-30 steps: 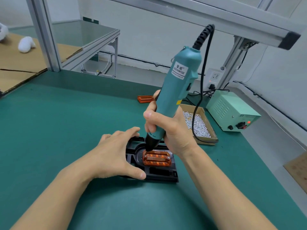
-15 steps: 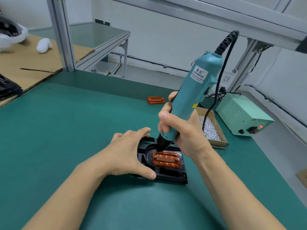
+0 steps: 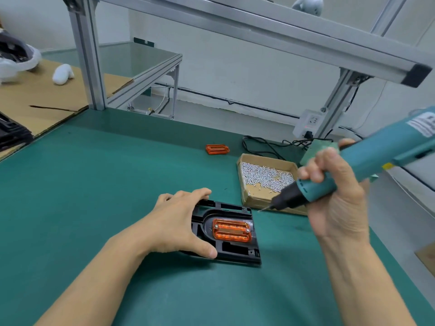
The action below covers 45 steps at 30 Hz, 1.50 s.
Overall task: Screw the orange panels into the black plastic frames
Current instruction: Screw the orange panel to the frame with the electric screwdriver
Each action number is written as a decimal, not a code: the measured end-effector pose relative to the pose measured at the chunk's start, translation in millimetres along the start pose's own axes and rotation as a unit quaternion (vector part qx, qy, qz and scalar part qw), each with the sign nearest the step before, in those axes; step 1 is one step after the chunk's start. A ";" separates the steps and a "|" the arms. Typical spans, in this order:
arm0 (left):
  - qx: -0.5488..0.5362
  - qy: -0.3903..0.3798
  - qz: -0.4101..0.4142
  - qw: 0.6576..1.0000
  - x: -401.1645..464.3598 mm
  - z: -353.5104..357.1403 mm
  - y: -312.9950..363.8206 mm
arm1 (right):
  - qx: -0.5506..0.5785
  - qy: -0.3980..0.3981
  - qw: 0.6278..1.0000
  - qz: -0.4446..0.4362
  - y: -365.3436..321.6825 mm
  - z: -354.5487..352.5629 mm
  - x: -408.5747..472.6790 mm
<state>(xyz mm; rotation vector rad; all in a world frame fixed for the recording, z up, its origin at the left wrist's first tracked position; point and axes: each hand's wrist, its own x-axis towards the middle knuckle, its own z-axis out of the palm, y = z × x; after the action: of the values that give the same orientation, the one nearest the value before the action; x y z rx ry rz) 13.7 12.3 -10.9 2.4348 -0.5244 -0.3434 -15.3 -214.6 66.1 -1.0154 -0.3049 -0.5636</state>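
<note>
From the head camera, the left hand lies over the left edge of the flat black plastic frame on the green surface. Its fingers reach along the frame's far-left corner and its thumb presses the near edge, so this grip grasps the frame by its side. Just right of that hand, seated in the frame's oval recess, is the ribbed translucent orange panel, with a small screw head showing at its left end and another at its right.

The right hand is raised off the surface, up and to the right of the frame, with its fingers clenched round the teal electric screwdriver. The tool slants down to the left, and its black nose and thin bit point towards the frame's far-right corner without touching it. The picture is blurred around this hand.

Just behind the screwdriver's tip sits a shallow brown cardboard tray heaped with small silver screws. Farther back from both hands, well apart from the frame, a second orange panel lies loose on the surface. Far left of the left hand, a sheet of brown cardboard covers the neighbouring bench.
</note>
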 end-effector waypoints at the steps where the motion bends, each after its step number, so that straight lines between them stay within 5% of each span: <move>1: 0.001 0.000 -0.001 1.000 0.0 0.3 -0.3 | -0.002 0.012 1.000 -0.009 -6.3 -5.5 -2.2; 10: 0.004 0.003 -0.006 1.000 2.6 1.3 -4.8 | -0.073 0.107 0.992 0.005 -65.0 -83.5 -25.4; 22: 0.012 0.023 0.008 1.000 8.2 5.1 -12.6 | -0.223 0.251 0.903 0.268 -112.0 -149.8 -44.0; 34: 0.007 0.037 0.035 0.999 13.2 6.3 -15.6 | -0.381 0.170 0.819 0.395 -97.5 -165.3 -52.5; 42: 0.034 0.057 0.059 0.996 17.9 6.5 -16.0 | -0.515 0.103 0.737 0.426 -71.8 -159.9 -44.1; 45: 0.042 0.058 0.063 0.995 19.3 6.1 -16.4 | -0.592 0.069 0.677 0.431 -65.0 -156.0 -41.1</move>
<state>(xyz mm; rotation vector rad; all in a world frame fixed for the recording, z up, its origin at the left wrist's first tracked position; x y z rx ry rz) 33.3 12.6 -28.0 2.4694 -0.6497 -0.1271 -89.0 -363.4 13.9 -2.1640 0.8172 0.1475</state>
